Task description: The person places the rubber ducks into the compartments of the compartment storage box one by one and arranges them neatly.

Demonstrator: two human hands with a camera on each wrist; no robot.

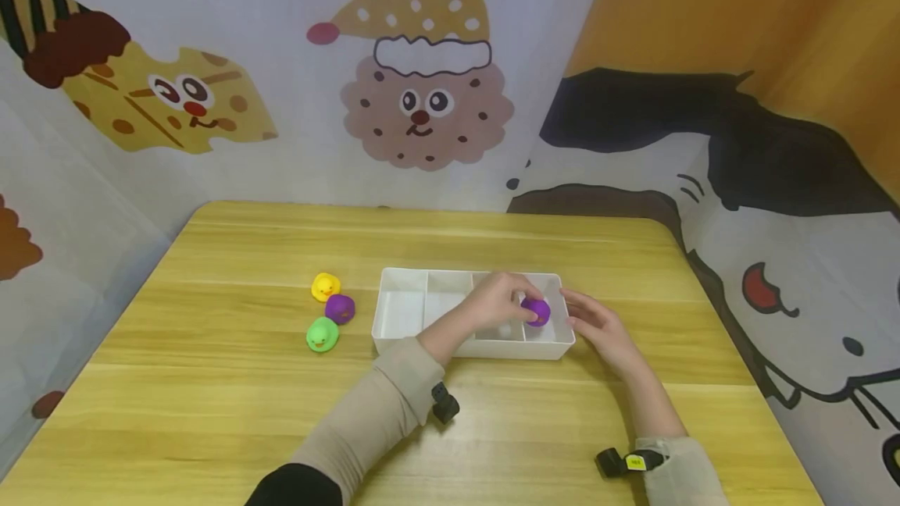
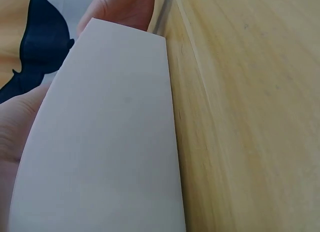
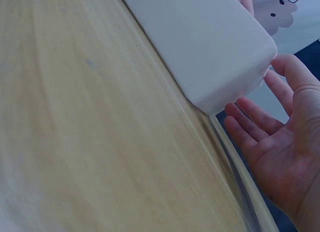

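My left hand (image 1: 496,301) reaches over the white divided box (image 1: 422,347) and pinches a small purple toy duck (image 1: 537,313) inside its rightmost compartment. In the left wrist view the box's long side hides most of that hand, and the duck is out of sight there. At the box's right end, my right hand (image 1: 599,328) has its fingers loosely extended, with the fingertips (image 3: 281,62) right at the end wall and rim.
Left of the box, a yellow toy duck (image 1: 326,287), a second purple toy (image 1: 341,308) and a green toy duck (image 1: 322,334) sit close together on the wooden table (image 1: 211,397). A printed cloth (image 1: 295,170) hangs behind the table.
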